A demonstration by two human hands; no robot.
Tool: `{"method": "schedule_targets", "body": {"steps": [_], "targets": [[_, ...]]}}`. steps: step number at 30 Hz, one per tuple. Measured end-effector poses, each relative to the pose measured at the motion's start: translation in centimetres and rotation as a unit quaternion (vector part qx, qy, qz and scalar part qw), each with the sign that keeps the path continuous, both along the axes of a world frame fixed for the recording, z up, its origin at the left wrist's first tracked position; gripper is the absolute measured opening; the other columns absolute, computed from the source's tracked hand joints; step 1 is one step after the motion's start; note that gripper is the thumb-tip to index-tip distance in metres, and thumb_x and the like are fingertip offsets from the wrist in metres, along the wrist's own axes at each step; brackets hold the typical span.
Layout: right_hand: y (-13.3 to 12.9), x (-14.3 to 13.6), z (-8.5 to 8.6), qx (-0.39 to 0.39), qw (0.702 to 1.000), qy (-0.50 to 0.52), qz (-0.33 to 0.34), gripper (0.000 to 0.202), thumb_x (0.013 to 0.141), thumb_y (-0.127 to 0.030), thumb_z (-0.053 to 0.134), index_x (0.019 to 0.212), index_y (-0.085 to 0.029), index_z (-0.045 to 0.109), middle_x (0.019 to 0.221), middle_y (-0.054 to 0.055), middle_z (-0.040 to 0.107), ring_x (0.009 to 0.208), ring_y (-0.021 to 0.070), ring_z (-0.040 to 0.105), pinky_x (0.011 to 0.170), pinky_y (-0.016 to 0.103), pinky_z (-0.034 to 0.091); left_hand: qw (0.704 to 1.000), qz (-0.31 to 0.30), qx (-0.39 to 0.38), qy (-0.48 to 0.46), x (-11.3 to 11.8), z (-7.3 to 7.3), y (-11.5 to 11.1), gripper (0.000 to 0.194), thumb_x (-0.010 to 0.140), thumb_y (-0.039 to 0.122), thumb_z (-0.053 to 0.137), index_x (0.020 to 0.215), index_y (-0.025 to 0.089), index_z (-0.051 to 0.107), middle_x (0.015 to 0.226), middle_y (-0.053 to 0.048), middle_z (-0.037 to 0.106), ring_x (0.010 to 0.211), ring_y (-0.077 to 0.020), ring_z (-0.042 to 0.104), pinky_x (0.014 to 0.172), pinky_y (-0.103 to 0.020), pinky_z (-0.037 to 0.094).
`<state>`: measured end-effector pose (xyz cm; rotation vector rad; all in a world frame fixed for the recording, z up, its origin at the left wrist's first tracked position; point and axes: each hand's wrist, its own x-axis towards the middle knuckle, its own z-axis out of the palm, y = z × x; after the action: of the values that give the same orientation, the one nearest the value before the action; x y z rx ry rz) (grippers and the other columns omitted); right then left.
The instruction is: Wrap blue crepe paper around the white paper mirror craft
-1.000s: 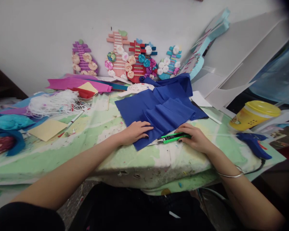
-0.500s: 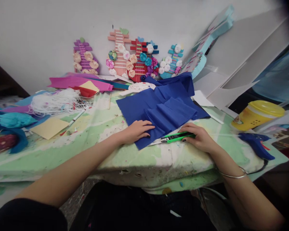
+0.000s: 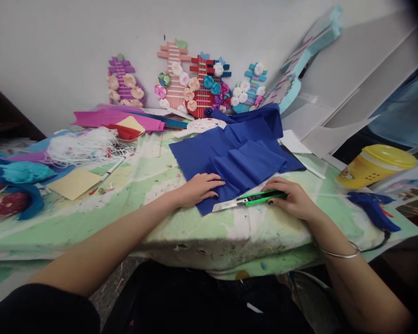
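A green and black box cutter [image 3: 257, 198] is in my right hand [image 3: 292, 197], its long blade out and pointing left. The blade lies along the near edge of a sheet of dark blue crepe paper [image 3: 202, 148]. My left hand [image 3: 200, 190] rests flat on the paper's near left corner, fingers stretched out and slightly apart. Folds run across the paper's right half, and its far end is bunched up towards the wall.
Small decorated guitars [image 3: 202, 88] lean on the wall. White string [image 3: 80, 146], magenta paper [image 3: 118, 120] and a yellow card [image 3: 75, 182] lie left. A blue glue gun [image 3: 374, 208] with a cord and a yellow tub [image 3: 376, 167] stand right.
The box cutter has shifted slightly to the right in view, and more of its blade shows past the paper's edge. My left hand stays on the paper.
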<state>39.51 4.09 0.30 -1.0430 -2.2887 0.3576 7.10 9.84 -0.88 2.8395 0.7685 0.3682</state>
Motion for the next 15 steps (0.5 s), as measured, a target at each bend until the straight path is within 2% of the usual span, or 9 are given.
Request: {"method": "schedule_targets", "body": {"steps": [4, 7, 11, 15], "targets": [[-0.2, 0.5, 0.3, -0.004, 1.0, 0.013, -0.003, 0.019, 0.082, -0.028, 0.062, 0.099, -0.02, 0.067, 0.095, 0.007, 0.062, 0.086, 0.0226, 0.059, 0.078, 0.037, 0.047, 0.999, -0.003, -0.028, -0.024, -0.1, 0.0, 0.1, 0.039, 0.094, 0.029, 0.043, 0.132, 0.02, 0.045, 0.137, -0.012, 0.046, 0.12, -0.0243, 0.046, 0.096, -0.041, 0.035], [-0.3, 0.8, 0.4, -0.016, 1.0, 0.02, -0.005, 0.019, 0.081, -0.03, 0.063, 0.097, -0.021, 0.068, 0.093, 0.007, 0.063, 0.084, 0.0224, 0.06, 0.076, 0.036, 0.047, 0.993, -0.021, -0.062, -0.093, -0.4, 0.1, 0.1, 0.041, 0.094, 0.023, 0.043, 0.135, 0.019, 0.042, 0.138, -0.013, 0.044, 0.125, -0.0226, 0.042, 0.102, -0.041, 0.033], [-0.3, 1.2, 0.4, -0.021, 0.999, 0.025, -0.024, 0.019, 0.079, -0.031, 0.065, 0.095, -0.022, 0.07, 0.092, 0.006, 0.064, 0.083, 0.0223, 0.06, 0.076, 0.036, 0.047, 0.972, -0.037, -0.117, -0.202, -0.8, 0.5, -0.1, 0.038, 0.09, 0.018, 0.047, 0.128, 0.02, 0.051, 0.13, -0.011, 0.052, 0.122, -0.0193, 0.046, 0.104, -0.038, 0.034], [-0.3, 1.6, 0.3, -0.024, 0.998, 0.03, -0.048, 0.019, 0.079, -0.032, 0.065, 0.094, -0.022, 0.07, 0.091, 0.006, 0.064, 0.083, 0.0223, 0.061, 0.076, 0.035, 0.048, 0.949, -0.008, -0.184, -0.257, -0.9, 0.9, -0.2, 0.038, 0.085, 0.017, 0.053, 0.123, 0.02, 0.055, 0.131, -0.01, 0.052, 0.122, -0.0221, 0.047, 0.099, -0.038, 0.041]]}}
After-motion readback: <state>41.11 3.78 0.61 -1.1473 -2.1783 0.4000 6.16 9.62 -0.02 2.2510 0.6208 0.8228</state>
